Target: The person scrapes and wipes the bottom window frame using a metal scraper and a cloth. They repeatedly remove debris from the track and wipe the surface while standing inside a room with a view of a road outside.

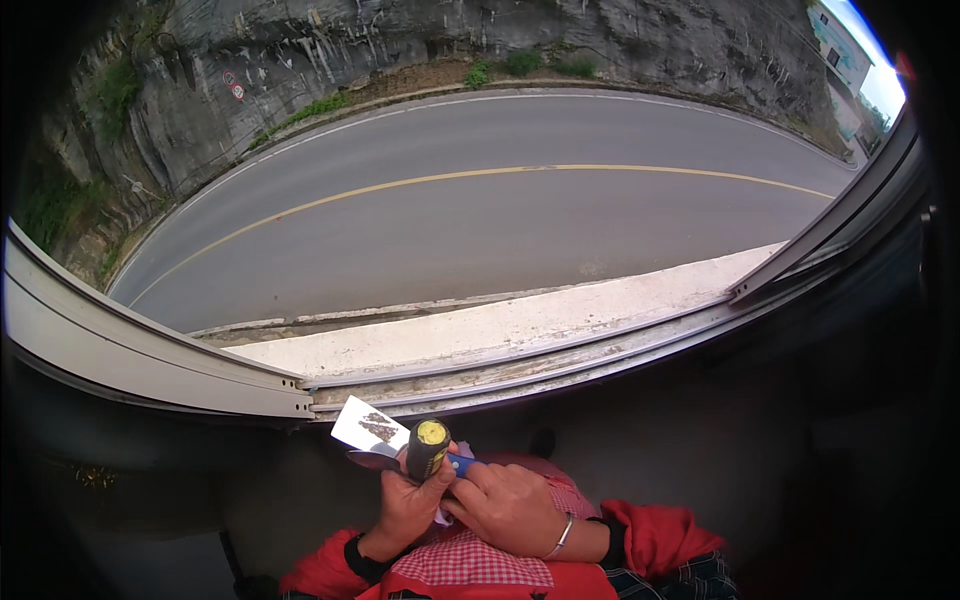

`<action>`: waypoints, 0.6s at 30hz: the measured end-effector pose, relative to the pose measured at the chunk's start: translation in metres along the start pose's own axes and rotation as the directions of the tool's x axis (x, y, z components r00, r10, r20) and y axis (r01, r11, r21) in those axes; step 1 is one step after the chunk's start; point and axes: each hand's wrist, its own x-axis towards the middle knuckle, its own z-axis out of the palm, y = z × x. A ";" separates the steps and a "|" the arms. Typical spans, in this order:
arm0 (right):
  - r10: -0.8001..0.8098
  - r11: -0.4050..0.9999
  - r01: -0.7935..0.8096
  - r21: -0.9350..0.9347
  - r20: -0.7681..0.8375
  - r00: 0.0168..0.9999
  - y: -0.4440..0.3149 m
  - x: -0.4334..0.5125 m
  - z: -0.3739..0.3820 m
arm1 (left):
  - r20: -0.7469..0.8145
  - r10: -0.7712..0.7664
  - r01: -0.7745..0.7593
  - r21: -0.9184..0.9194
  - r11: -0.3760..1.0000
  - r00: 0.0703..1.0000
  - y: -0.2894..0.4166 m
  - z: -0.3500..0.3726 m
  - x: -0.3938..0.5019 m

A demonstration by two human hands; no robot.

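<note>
My left hand [406, 510] is wrapped around a thick black tool handle [427, 459] with a yellow end cap that points up at me. What the handle belongs to is hidden below. My right hand [517, 504] grips the blue handle [459, 465] of a scraper, apparently a putty knife. Its broad, bright blade [361, 421] sticks out to the left behind my left hand and bears a dark brown patch. Under that blade a dark rounded piece [373, 460] shows, too dim to identify. A pale cloth or tissue [444, 516] peeks out between my hands.
Just ahead runs an aluminium window track [480, 386] with a whitish sill [525, 326] beyond it. Frame parts rise at left [150, 356] and right [825, 206]. Outside lie a road [480, 225] and a rock face [420, 45]. A red checked apron [480, 559] covers my lap.
</note>
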 end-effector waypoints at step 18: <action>0.180 0.924 -0.249 0.289 0.246 0.952 0.021 -0.023 -0.004 | 0.204 -0.163 0.153 0.067 0.986 0.965 -0.021 -0.011 0.004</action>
